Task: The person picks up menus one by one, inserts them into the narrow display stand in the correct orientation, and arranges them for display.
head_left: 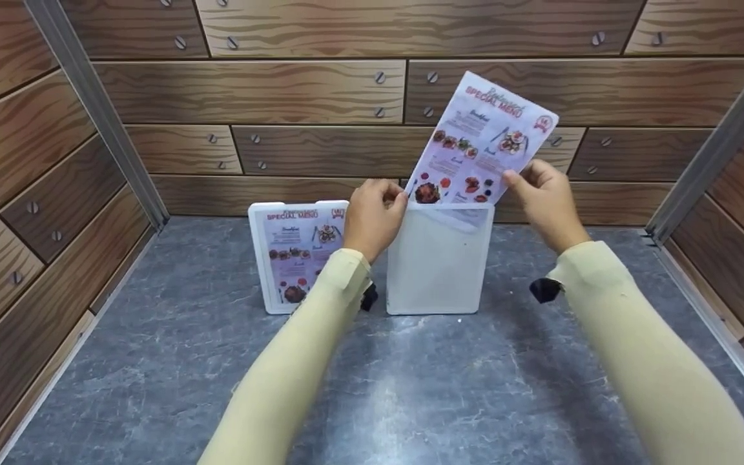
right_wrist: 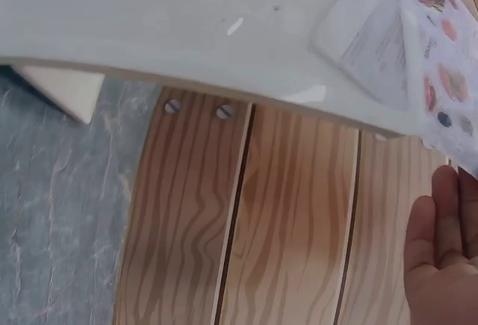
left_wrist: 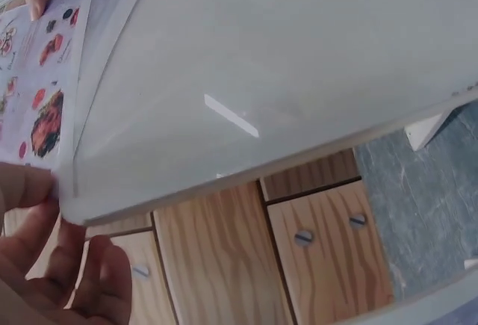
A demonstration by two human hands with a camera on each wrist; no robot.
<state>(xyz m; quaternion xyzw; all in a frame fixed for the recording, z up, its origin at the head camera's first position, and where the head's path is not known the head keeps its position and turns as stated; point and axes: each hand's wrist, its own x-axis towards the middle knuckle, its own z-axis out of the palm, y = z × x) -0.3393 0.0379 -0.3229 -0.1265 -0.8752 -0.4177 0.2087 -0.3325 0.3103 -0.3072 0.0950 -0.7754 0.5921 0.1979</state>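
A white stand-up menu holder (head_left: 438, 265) with a clear front stands upright in the middle of the head view. Tilted to the right, a printed menu card (head_left: 485, 139) has its lower corner inside the holder's top opening. My right hand (head_left: 547, 203) pinches the card's right edge between thumb and fingers. At the holder's top left corner, my left hand (head_left: 375, 216) pinches the corner beside the card's edge. In the left wrist view, thumb and finger meet at that corner of the holder (left_wrist: 224, 63), with the other fingers loosely bent below.
To the left stands a second white holder (head_left: 256, 258) with a matching menu inside, partly covered by my left arm. Wood-patterned panels (head_left: 320, 152) enclose the grey marbled tabletop (head_left: 172, 361) at the back and sides.
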